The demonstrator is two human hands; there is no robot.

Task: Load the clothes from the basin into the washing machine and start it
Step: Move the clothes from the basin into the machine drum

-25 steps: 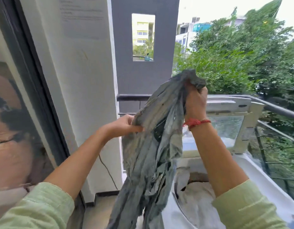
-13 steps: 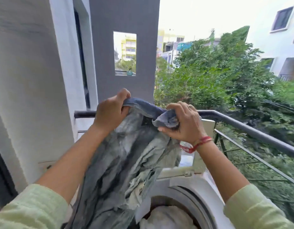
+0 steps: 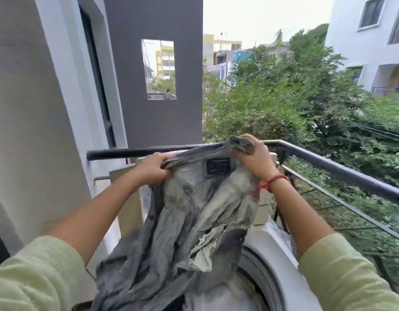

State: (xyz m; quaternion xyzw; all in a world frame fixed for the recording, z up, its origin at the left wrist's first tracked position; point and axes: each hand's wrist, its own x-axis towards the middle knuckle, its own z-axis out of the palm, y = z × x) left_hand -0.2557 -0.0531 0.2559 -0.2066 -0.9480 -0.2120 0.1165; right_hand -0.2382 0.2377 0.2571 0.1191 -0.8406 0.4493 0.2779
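At the far left stands a pale grey wall [image 3: 37, 108] with a dark-framed window [image 3: 97, 75] set in it. Right of that is a dark grey pillar [image 3: 158, 122] pierced by a rectangular opening, where a small potted plant [image 3: 167, 95] sits on the sill. The left arm, in a light green sleeve [image 3: 32, 279], reaches forward from the near left corner. The left hand [image 3: 152, 168] has its fingers curled tight around the left end of the waistband of a faded grey garment [image 3: 189, 232]. The garment is held up, spread between both hands, with a dark rectangular label [image 3: 217, 166] showing just below the waistband, between them. Its crumpled body hangs down over the round opening of the white top-loading washing machine [image 3: 270, 261], and its lower part trails over the machine's near left edge. The machine's raised lid [image 3: 126, 198] stands behind the cloth, its beige edge showing at the left. The right hand [image 3: 252, 157] clutches the right end of the waistband in a bunched fist, a little higher than the left, and a red thread bracelet [image 3: 273, 180] circles that wrist. A dark metal railing [image 3: 328, 169] runs behind the hands and off to the near right, with thick green trees [image 3: 283, 104] beyond it and a white building [image 3: 362, 41] at the far right.
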